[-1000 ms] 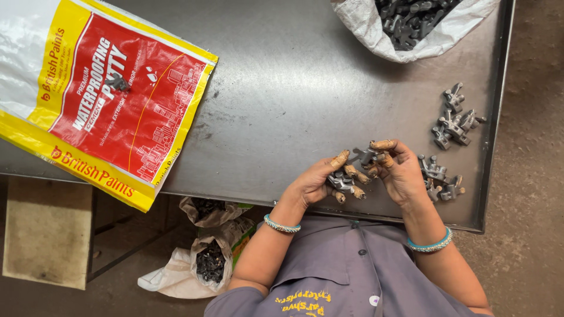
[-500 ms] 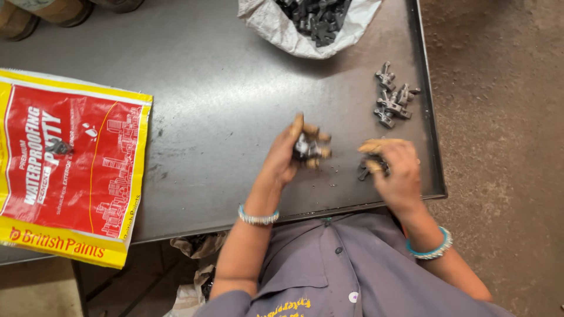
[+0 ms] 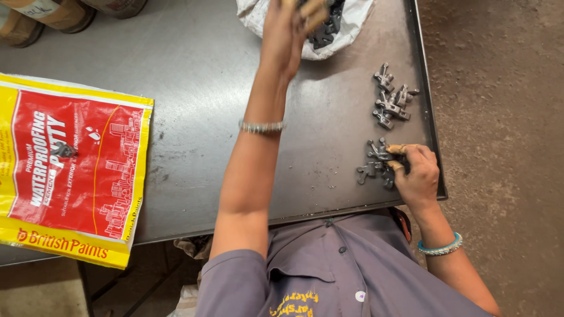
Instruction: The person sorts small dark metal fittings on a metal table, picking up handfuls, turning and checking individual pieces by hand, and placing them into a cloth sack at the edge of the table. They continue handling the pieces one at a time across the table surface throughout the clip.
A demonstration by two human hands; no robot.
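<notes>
Metal parts [image 3: 324, 32] in white sack [image 3: 352, 23]; left hand [image 3: 291, 26] reaching in.

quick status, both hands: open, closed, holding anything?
Left hand: reaching into the white bag of dark metal parts; grip cannot be told.
Right hand: fingers curled on the near pile of metal parts, not lifted.

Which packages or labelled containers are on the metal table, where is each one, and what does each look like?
Flat sack: left side of the table, rectangular, red panel with yellow border, a small dark part lying on it.
White bag: far edge, open, crumpled, dark metal parts inside; the left hand reaches into it.
Round containers: far left corner, brownish, only partly in view, one with a pale label.
</notes>
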